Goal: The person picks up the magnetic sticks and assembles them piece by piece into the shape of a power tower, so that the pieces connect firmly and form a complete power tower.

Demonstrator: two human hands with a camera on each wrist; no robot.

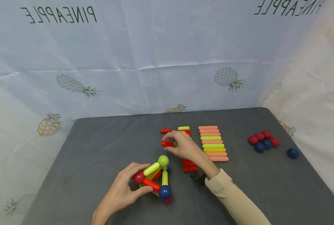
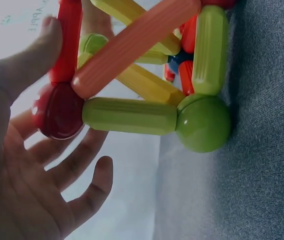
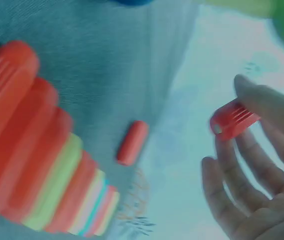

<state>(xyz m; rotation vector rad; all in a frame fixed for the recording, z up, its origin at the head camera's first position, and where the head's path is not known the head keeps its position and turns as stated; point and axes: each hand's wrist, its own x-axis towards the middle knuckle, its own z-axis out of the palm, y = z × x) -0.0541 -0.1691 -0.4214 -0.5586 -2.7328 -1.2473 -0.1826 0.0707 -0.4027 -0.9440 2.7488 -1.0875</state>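
Observation:
My left hand (image 1: 122,188) grips a frame built of magnetic sticks and balls. In the head view its thumb lies at a red stick (image 1: 151,184) and a finger reaches past the red ball (image 1: 139,177). A green ball (image 1: 163,160) tops the frame, and a blue ball (image 1: 165,192) sits at its near right corner. Seen from the left wrist, a salmon stick (image 2: 137,47) crosses one side diagonally above a green stick (image 2: 129,115). Above the table, right of the frame, my right hand (image 1: 184,146) pinches a short red stick (image 3: 233,120) between thumb and fingers.
Behind the right hand lies a column of sticks, including red sticks (image 1: 190,166). A second column has salmon sticks (image 1: 216,154) and yellow-green ones. One red stick (image 1: 165,131) lies apart. Red balls (image 1: 259,136) and blue balls (image 1: 259,147) rest at the right of the dark table (image 1: 99,140).

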